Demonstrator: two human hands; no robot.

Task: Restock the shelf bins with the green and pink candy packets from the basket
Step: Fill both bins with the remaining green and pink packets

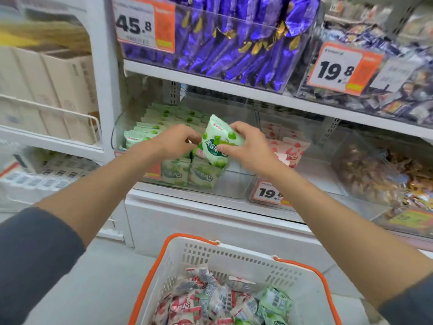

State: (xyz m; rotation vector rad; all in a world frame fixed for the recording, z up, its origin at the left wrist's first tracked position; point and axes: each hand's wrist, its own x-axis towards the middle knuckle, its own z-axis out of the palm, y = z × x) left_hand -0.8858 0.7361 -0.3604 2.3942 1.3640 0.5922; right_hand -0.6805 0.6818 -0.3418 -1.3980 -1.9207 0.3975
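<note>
A green candy packet [219,143] is held upright over the clear left bin [232,186] on the lower shelf. My right hand [248,148] grips its right side, thumb across the front. My left hand [177,141] reaches among the green packets [164,124] stacked in rows in that bin, its fingers curled at the held packet's left edge. Pink packets [294,148] stand in the neighbouring clear bin on the right. Below, the white basket with an orange rim [187,238] holds several green and pink packets [225,299].
Purple packets fill a clear bin [234,43] on the shelf above, with price tags 45.8 [134,24] and 19.8 [337,69]. A bin of mixed wrapped sweets [384,174] stands at the right. White wire shelving with cartons [46,90] is at the left.
</note>
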